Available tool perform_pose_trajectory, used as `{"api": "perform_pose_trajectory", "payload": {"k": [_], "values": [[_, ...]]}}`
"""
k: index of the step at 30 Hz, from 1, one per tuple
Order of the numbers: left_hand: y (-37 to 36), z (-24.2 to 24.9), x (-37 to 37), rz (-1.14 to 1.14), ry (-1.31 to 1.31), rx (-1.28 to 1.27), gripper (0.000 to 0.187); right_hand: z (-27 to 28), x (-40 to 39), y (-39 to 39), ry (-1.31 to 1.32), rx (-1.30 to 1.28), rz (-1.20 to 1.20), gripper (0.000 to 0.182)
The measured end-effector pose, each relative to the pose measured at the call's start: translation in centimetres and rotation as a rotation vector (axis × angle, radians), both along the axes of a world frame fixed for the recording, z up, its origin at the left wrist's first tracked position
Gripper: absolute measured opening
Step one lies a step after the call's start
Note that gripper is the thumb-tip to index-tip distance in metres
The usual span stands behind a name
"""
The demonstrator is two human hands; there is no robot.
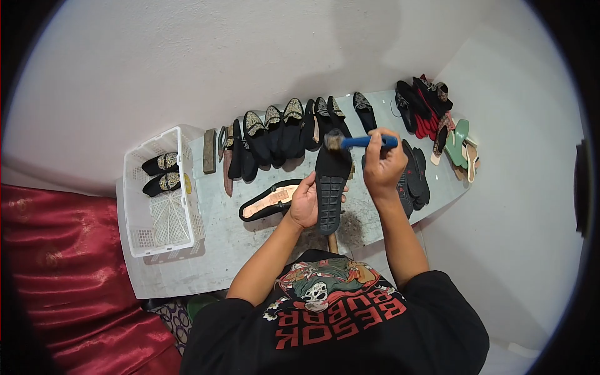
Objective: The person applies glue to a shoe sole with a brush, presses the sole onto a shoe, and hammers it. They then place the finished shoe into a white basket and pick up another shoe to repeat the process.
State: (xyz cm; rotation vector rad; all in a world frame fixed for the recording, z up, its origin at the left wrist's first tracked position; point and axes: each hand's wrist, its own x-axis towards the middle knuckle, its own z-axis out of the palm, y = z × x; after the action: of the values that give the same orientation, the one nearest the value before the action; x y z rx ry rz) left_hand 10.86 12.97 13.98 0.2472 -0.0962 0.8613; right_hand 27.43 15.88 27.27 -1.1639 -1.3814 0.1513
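A black shoe sole [329,203] stands raised over the table in my left hand [304,201], its gridded part near me and its smooth part pointing away. My left fingers wrap round its edges. In my right hand [384,167] is a brush [370,142] with a blue handle. The brush's bristles [335,142] overlap the far, smooth end of the sole. Just left of my left hand, a black shoe [256,207] with a tan insole lies on the table.
A white plastic basket [130,215] on the left holds two black shoes [164,173]. Black shoes with gold patterns [273,128] line the table's back, beside a wooden block [209,153]. Black soles [414,181] lie right, near green heeled sandals [460,139]. Red cloth [69,269] hangs at far left.
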Motion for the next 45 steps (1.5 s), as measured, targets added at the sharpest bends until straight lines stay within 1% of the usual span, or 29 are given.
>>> {"api": "perform_pose_trajectory", "payload": {"k": [2, 6, 8, 10, 13, 14, 16, 20, 22, 23, 25, 26, 27, 29, 31, 32, 35, 37, 40, 43, 45], "values": [[0.2, -0.2, -0.3, 0.007, 0.027, 0.011, 0.061, -0.4, -0.4, -1.0, -0.043, 0.009, 0.056, 0.013], [-0.1, -0.4, -0.4, -0.024, 0.026, -0.013, 0.061, -0.2, 0.6, 1.2, 0.042, -0.017, -0.014, 0.013], [0.0, -0.3, -0.3, -0.025, 0.037, 0.003, 0.061, -0.1, 1.0, 2.1, 0.047, -0.013, -0.011, 0.013], [-0.4, 0.3, -0.1, -0.012, 0.120, -0.021, 0.062, -0.4, 0.8, 2.1, 0.053, -0.014, -0.003, 0.014], [-0.6, 0.4, 0.0, 0.031, 0.128, -0.043, 0.063, -1.3, 0.5, 1.5, -0.002, 0.018, 0.023, 0.014], [-0.6, 0.3, -0.1, 0.032, 0.130, -0.046, 0.063, -1.7, 0.8, 1.6, 0.038, 0.003, 0.016, 0.014], [-0.6, -0.1, -0.4, -0.016, 0.038, -0.009, 0.060, -1.8, 1.0, 2.2, 0.126, 0.008, 0.003, 0.015], [-0.7, -0.6, -0.8, -0.015, 0.053, -0.039, 0.060, -1.6, 1.1, 2.2, 0.153, -0.025, 0.045, 0.017], [-0.5, -0.7, -1.2, 0.088, 0.101, -0.027, 0.060, -1.6, 0.9, 2.1, 0.253, -0.036, 0.067, 0.021], [-0.4, -0.8, -1.4, 0.085, 0.105, -0.032, 0.060, -2.1, 1.2, 2.4, 0.256, -0.042, 0.064, 0.021], [-0.3, -0.8, -2.0, 0.177, 0.053, -0.057, 0.061, -4.1, 2.4, 3.6, 0.473, -0.034, 0.020, 0.023], [-0.3, -1.0, -2.4, 0.208, 0.123, -0.105, 0.060, -5.8, 3.4, 4.3, 0.516, -0.073, -0.005, 0.024], [-0.2, -1.1, -2.8, 0.206, 0.126, -0.106, 0.060, -7.9, 4.2, 4.5, 0.518, -0.074, -0.008, 0.024], [-0.2, -1.0, -3.4, 0.248, 0.122, -0.073, 0.060, -12.6, 5.7, 5.1, 0.405, -0.327, -0.126, 0.028], [-0.2, -0.8, -3.8, 0.264, 0.125, -0.075, 0.060, -17.8, 6.9, 4.6, 0.097, -0.456, -0.166, 0.033], [-0.2, -0.6, -3.9, 0.258, 0.128, -0.086, 0.061, -19.8, 6.8, 4.3, 0.033, -0.435, -0.178, 0.035], [-0.3, -0.2, -4.3, 0.271, 0.121, -0.078, 0.061, -21.9, 5.7, 3.5, -0.015, -0.384, -0.170, 0.032], [-0.4, -0.2, -4.3, 0.273, 0.113, -0.060, 0.062, -23.1, 5.7, 3.5, -0.009, -0.446, -0.158, 0.029], [-0.2, 0.0, -4.3, 0.342, 0.115, -0.099, 0.059, -25.2, 5.4, 4.0, -0.107, -0.540, -0.149, 0.028], [-0.2, 0.1, -4.3, 0.352, 0.176, -0.100, 0.059, -25.8, 5.3, 3.5, -0.073, -0.594, -0.121, 0.030], [0.0, 0.1, -4.4, 0.348, 0.198, -0.101, 0.058, -25.8, 5.7, 3.3, -0.079, -0.568, -0.137, 0.029]]}}
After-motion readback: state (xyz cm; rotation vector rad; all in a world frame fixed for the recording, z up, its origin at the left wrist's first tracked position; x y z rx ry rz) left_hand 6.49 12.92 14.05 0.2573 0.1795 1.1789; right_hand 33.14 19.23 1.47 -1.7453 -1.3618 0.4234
